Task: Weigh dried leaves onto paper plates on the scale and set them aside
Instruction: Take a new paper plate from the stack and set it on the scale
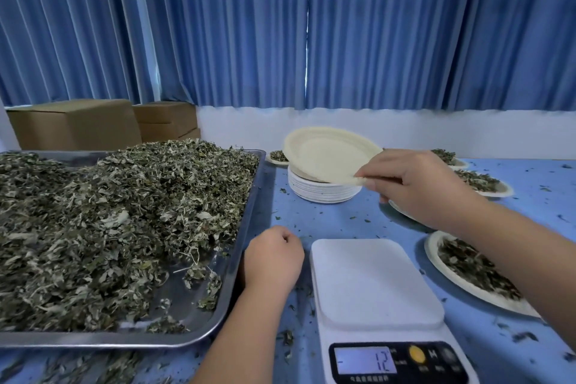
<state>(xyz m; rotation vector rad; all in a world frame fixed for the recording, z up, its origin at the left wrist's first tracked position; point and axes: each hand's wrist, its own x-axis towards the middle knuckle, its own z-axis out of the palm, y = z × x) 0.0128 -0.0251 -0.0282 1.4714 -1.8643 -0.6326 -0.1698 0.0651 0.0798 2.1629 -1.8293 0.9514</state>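
Pinched one blank paper plate (pixel 327 156) at its near rim between thumb and fingers of the right hand (pixel 414 187). Held it tilted above the stack (pixel 324 192), far edge low over the pile, likely to peel a single plate free without dragging a second along. Rested the left hand (pixel 274 256) on the desk (pixel 327 218) between tray (pixel 249 227) and scale (pixel 374 284), fingers curled into a fist with nothing visible in it, probably parked close to the dried leaves (pixel 109 212) for the next scoop. Had the scale's platform bare and straight ahead, between leaves and finished portions, so that a short reach would serve either way. Read 12 on the display (pixel 364 360), with a small mark to its left that could have been a minus sign; too blurred to be sure.

Counted one tray, heaped at the back and thin at its near right corner. Counted one scale, one plate in hand, and one stack, its plates too many to number. Counted four filled plates (pixel 431 251) set aside: one behind the stack to the left, two at the far right, one just right of the scale. Made out a fifth rim (pixel 405 212) under the right hand, contents hidden. Saw two cardboard boxes (pixel 74 125) for certain behind the tray, and leaf crumbs scattered over the desk.
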